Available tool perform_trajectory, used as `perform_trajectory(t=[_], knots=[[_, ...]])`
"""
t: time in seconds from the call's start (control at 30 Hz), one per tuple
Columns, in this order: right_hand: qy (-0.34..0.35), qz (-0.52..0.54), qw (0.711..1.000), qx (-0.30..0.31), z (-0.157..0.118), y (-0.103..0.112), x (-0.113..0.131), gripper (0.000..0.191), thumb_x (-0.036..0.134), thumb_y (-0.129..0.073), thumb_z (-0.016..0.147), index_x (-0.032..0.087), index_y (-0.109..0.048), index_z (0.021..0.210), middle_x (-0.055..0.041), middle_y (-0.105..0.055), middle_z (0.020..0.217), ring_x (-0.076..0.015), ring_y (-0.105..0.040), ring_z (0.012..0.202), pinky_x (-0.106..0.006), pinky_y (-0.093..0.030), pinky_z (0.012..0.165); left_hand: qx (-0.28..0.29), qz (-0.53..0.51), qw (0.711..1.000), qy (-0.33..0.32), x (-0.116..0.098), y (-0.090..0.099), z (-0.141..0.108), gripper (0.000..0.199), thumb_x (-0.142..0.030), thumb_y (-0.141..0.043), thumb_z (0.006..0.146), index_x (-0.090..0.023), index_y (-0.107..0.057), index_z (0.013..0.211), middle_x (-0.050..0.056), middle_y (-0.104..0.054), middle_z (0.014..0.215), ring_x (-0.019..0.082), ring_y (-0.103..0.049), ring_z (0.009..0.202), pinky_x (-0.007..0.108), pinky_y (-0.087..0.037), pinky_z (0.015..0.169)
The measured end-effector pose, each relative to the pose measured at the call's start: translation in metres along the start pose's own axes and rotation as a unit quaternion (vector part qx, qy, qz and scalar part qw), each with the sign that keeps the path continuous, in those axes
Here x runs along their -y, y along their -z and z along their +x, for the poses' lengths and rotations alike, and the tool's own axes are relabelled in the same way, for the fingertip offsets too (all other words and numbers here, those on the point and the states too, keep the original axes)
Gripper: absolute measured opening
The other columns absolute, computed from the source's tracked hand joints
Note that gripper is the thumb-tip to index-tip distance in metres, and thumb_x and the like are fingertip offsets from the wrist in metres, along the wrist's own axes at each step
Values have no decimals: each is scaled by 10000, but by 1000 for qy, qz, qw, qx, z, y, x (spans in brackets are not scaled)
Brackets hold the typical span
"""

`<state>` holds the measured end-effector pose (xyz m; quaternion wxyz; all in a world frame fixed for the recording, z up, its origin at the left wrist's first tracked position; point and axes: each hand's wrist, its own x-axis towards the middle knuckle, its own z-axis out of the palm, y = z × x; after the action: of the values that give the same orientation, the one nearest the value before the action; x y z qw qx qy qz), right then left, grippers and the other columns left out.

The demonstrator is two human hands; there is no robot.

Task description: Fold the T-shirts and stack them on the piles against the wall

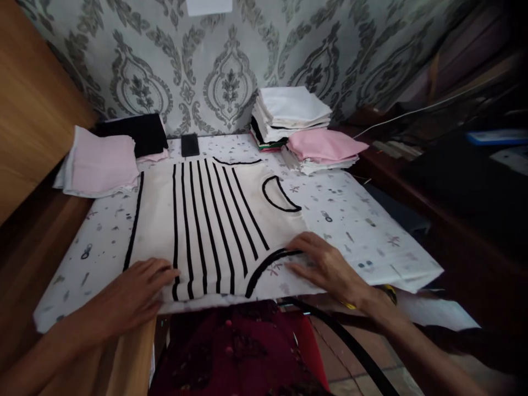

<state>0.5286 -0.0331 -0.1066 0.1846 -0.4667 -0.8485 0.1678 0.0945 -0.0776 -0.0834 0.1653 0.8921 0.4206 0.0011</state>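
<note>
A white sleeveless top (159, 220) with black stripes and black trim lies flat on the patterned white cloth (342, 236), its neckline towards the right. My left hand (142, 286) rests on the top's near left corner, fingers lightly spread and gripping nothing. Over the near armhole, at the shoulder edge, is my right hand (324, 264); its fingers are apart, with the fingertips touching the black trim.
Folded pink cloths (105, 165) and a black cloth (140, 135) lie at the back left, near a small dark flat object (190, 145). At the back right stand a white stack (291, 107) and a pink folded cloth (324, 146). A wooden panel (37, 104) borders the left.
</note>
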Motion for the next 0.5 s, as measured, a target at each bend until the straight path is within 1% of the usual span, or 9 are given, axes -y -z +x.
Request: perform_trajectory(t=[0.07, 0.1, 0.17, 0.23, 0.3, 0.4, 0.5], knots=[[79, 6, 997, 6, -4, -16, 23, 296, 358, -598, 915, 242, -629, 1186, -122, -626, 1171, -264, -600, 1075, -434, -522, 900, 16, 26, 999, 31, 0, -2, -8, 523, -119, -452, 820, -284, -568, 1302, 80, -656, 1201, 254, -635, 1056, 379, -537, 864], [121, 6, 993, 12, -4, -25, 35, 316, 332, -599, 914, 235, -619, 1214, -128, -622, 1192, -271, -586, 1098, -449, -514, 912, 21, 36, 998, 46, 0, -3, -10, 556, -86, -427, 792, -269, -566, 1299, 87, -658, 1189, 256, -637, 1040, 379, -533, 847], [176, 1, 984, 26, -1, -42, 57, 304, 285, -593, 917, 206, -621, 1209, -132, -631, 1178, -274, -579, 1079, -458, -514, 891, 14, 47, 997, 66, 0, -6, -15, 584, -62, -403, 767, -253, -562, 1295, 97, -657, 1185, 265, -634, 1037, 389, -523, 844], [191, 0, 981, 28, 3, -54, 69, 248, 264, -584, 925, 176, -638, 1151, -132, -647, 1130, -265, -579, 1026, -442, -522, 855, -4, 49, 996, 70, 2, -9, -22, 590, -61, -394, 767, -250, -558, 1301, 102, -654, 1199, 275, -625, 1066, 402, -508, 870], [192, 5, 981, 18, 5, -58, 73, 191, 239, -542, 954, 169, -650, 1095, -120, -660, 1088, -246, -578, 988, -413, -526, 841, -13, 51, 996, 70, 4, -11, -30, 615, -67, -399, 771, -268, -535, 1336, 97, -648, 1230, 278, -616, 1091, 401, -496, 885], [197, 14, 980, 7, 6, -56, 71, 214, 182, -446, 994, 175, -656, 1033, -98, -674, 1032, -216, -584, 933, -366, -523, 813, -17, 66, 994, 86, 6, -15, -41, 659, -84, -413, 781, -291, -471, 1405, 89, -629, 1299, 276, -610, 1114, 392, -491, 884], [201, 58, 978, 17, 7, -46, 70, 223, 156, -423, 996, 171, -645, 998, -91, -671, 975, -202, -585, 890, -343, -508, 788, -37, 84, 989, 115, 8, -18, -47, 649, -74, -406, 769, -264, -493, 1384, 107, -627, 1326, 290, -612, 1140, 408, -487, 901]])
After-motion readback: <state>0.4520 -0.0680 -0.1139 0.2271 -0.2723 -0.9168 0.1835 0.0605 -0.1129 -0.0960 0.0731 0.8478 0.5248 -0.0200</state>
